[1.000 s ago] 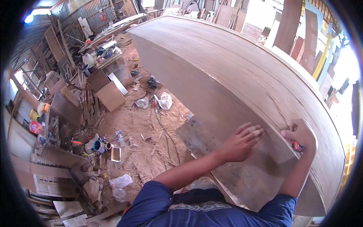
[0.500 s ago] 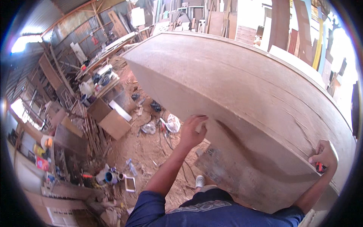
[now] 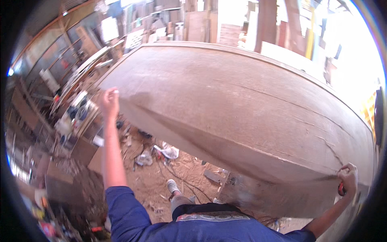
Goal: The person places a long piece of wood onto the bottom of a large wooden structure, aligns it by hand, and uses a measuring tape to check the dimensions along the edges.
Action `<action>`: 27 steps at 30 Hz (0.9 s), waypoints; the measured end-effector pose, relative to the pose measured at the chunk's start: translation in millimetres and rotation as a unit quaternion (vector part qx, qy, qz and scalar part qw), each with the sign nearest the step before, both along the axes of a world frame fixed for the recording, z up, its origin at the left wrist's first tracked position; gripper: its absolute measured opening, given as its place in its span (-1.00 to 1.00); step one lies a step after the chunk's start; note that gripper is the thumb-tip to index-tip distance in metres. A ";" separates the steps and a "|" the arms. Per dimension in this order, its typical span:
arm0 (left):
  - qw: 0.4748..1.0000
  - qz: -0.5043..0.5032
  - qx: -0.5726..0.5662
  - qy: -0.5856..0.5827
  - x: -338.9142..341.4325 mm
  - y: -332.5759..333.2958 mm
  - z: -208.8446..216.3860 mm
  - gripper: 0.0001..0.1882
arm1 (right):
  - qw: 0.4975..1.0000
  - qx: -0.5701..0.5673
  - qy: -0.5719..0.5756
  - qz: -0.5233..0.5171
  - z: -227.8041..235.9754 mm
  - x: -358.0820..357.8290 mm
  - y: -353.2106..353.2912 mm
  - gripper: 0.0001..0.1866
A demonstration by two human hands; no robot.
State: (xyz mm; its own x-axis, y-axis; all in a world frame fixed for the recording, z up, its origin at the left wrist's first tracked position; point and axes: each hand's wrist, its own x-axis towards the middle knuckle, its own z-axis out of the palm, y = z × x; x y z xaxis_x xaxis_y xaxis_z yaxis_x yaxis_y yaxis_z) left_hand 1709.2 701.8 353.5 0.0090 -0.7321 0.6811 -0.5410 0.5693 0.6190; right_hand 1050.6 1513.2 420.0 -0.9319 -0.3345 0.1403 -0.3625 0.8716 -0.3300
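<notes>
A long box-like wooden piece (image 3: 225, 97) lies across the view, its broad brown top cracked along the grain on the right. My left hand (image 3: 109, 103) reaches out to the piece's left end, fingers drawn together near its near edge; what they pinch, if anything, I cannot make out. At the right end, my right hand (image 3: 348, 174) is closed at the near corner. Low in its palm shows a compact red-and-black thing that looks like a tape measure (image 3: 342, 188), mostly hidden by the hand. No blade can be made out between the hands.
Sawdust covers the floor (image 3: 181, 165), with white plastic bags (image 3: 167, 151) and cables on it. Below the near side rests a grey-brown board (image 3: 258, 195). Timber boards (image 3: 197, 26) lean along the back. Clutter and wood scraps fill the left side.
My left hand has swung far to the left, from beside the front face to the piece's left end. The right hand stays at the right corner. The view has shifted, and my feet show more.
</notes>
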 end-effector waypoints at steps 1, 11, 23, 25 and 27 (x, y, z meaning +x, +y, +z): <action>0.999 0.017 0.002 -0.035 30.4 -49.3 5.5 -0.67 | 1.000 -0.007 0.014 -0.014 -7.9 14.1 -7.6 -0.66; 0.949 -0.014 0.141 -0.280 52.2 -357.9 28.7 -0.20 | 0.977 -0.128 0.098 -0.142 -25.7 235.1 -209.6 -0.20; 0.928 0.084 0.076 -0.355 2.1 -452.4 20.4 -0.13 | 0.973 -0.154 0.037 -0.167 -47.1 278.4 -292.2 0.00; 0.913 0.177 -0.025 -0.368 24.1 -470.6 18.7 -0.14 | 0.972 -0.190 0.049 -0.132 -66.5 270.1 -295.6 -0.01; 0.902 0.047 0.194 -0.384 47.4 -481.2 28.0 -0.17 | 0.968 -0.210 0.068 -0.118 -69.3 267.3 -304.4 -0.04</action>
